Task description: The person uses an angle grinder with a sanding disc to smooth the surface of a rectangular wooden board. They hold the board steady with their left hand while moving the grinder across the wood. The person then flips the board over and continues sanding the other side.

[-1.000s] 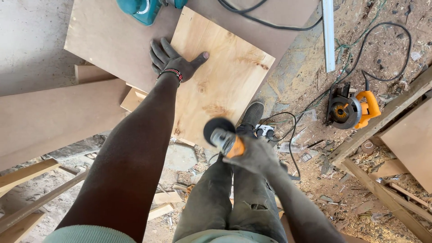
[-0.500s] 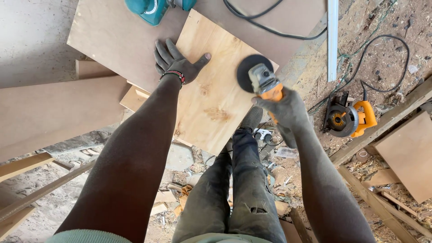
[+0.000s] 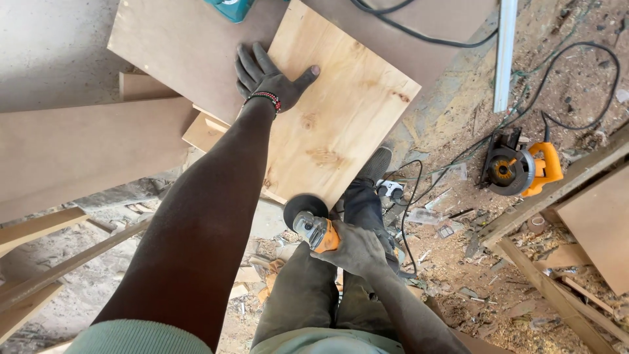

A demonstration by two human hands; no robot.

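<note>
Since 0.5 s ago the right hand [image 3: 357, 248] has dropped the angle grinder [image 3: 313, 226] back off the plywood panel [image 3: 341, 118]; its black disc [image 3: 303, 208] now hangs just off the panel's near edge, above my knees. Right grip is closed tight round the orange body, full wrap. Left hand [image 3: 268, 80] hasn't shifted: fingers spread flat, palm down on the panel's far-left edge, holding nothing, just pressing. Panel lies on a brown board [image 3: 183, 52] on the bench, near corner overhanging, well ahead of the right grip. Orange circular saw [image 3: 521, 169] on the floor, far right of it.

Risks, imo: disc is near my trouser leg [image 3: 308, 295] — a slip would snag cloth. Overhanging corner could tip w/ pressure. Cable [image 3: 406, 223] trails beside the grip, could catch.
</note>
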